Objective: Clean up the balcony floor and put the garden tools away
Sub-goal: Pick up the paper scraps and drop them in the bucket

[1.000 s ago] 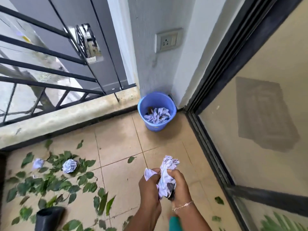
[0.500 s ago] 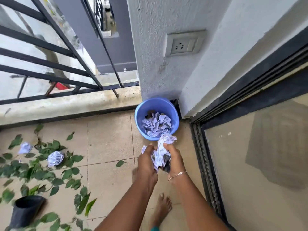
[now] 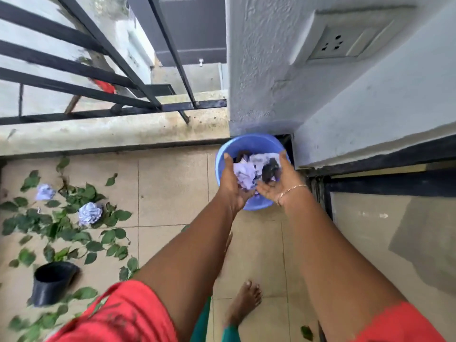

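Observation:
A blue plastic bucket [image 3: 222,156] stands in the corner by the wall, with crumpled white paper [image 3: 244,175] and a dark scrap [image 3: 269,170] lying in it. My left hand [image 3: 233,185] and my right hand [image 3: 278,181] are spread over the bucket's mouth, palms facing each other, fingers straight. Neither hand holds anything. On the tiles to the left lie two more crumpled paper balls [image 3: 90,213] [image 3: 45,192] among scattered green leaves [image 3: 61,233]. A black plastic pot [image 3: 53,282] stands at the lower left.
A black railing [image 3: 98,58] and a concrete kerb [image 3: 111,134] border the far side. A white wall with a socket [image 3: 345,43] is at the right, with a dark sliding-door frame [image 3: 370,186] beside the bucket. My bare foot [image 3: 244,304] is on the tiles.
Both hands carried the crumpled paper forward over the bucket and opened; the paper now lies in the bucket. I have stepped closer to the corner.

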